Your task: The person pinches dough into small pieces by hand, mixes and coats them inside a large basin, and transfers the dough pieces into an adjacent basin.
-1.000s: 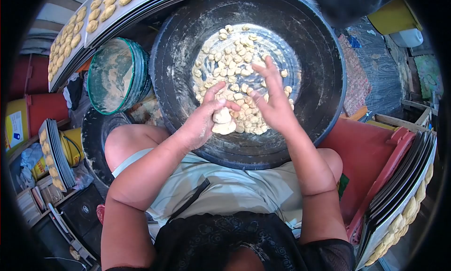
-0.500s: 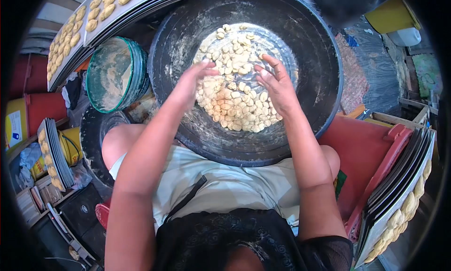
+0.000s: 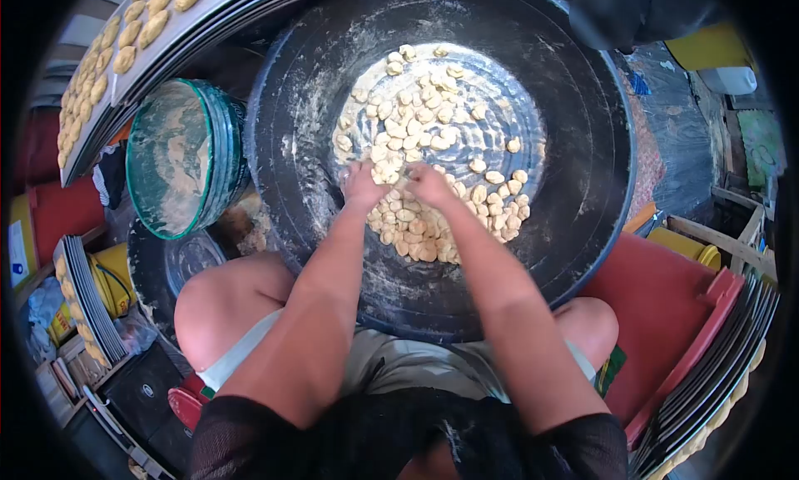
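A wide black basin [image 3: 574,189] with a floury bottom holds many small pale dough pieces [image 3: 416,230]. Both hands reach down among them near the basin's middle. My left hand [image 3: 364,184] has its fingers bent at the dough on the left side; what they grip, if anything, is hidden. Just to its right, my right hand [image 3: 429,185] is curled with its fingertips down at the dough, and its grasp is blurred. A small gap with dough pieces lies between the two hands.
Left of the basin stands a green-rimmed bucket [image 3: 171,159] with floury insides. Trays [image 3: 171,30] of shaped dough curve across the upper left. A red lidded bin [image 3: 657,313] and stacked trays [image 3: 707,372] are at the right. A dark blurred shape hangs at the upper right.
Both hands have moved closer together and down to the dough. The dough in the left hand a second ago no longer shows there. The view has shifted, with the basin appearing larger.
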`<act>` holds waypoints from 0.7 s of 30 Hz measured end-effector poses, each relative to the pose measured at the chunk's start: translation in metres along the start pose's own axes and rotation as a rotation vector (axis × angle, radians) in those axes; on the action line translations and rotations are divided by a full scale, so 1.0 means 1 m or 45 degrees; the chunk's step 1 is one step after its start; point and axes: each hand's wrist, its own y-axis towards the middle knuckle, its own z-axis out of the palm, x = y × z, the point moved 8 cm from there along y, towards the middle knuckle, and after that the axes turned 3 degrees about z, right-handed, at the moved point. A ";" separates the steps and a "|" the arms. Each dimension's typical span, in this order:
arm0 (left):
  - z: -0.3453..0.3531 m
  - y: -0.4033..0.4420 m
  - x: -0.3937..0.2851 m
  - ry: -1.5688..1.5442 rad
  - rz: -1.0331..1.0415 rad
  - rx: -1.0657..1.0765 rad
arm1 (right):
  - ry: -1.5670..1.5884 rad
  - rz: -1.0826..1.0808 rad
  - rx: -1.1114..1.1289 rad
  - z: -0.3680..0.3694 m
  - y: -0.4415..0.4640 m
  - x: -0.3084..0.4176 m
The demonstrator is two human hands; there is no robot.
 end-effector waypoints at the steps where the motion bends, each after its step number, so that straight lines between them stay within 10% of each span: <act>1: 0.011 0.005 -0.001 -0.096 -0.014 0.170 | 0.168 0.029 -0.015 0.015 0.014 -0.001; 6: 0.003 0.000 -0.005 -1.763 -0.328 0.515 | 1.306 0.220 0.218 0.035 0.036 0.008; 13: -0.044 0.010 -0.082 -2.356 0.095 0.620 | 1.766 -0.245 0.185 -0.047 0.011 0.052; 21: -0.037 0.025 -0.085 -2.241 0.167 0.651 | 1.442 -0.086 -0.150 -0.073 0.013 0.031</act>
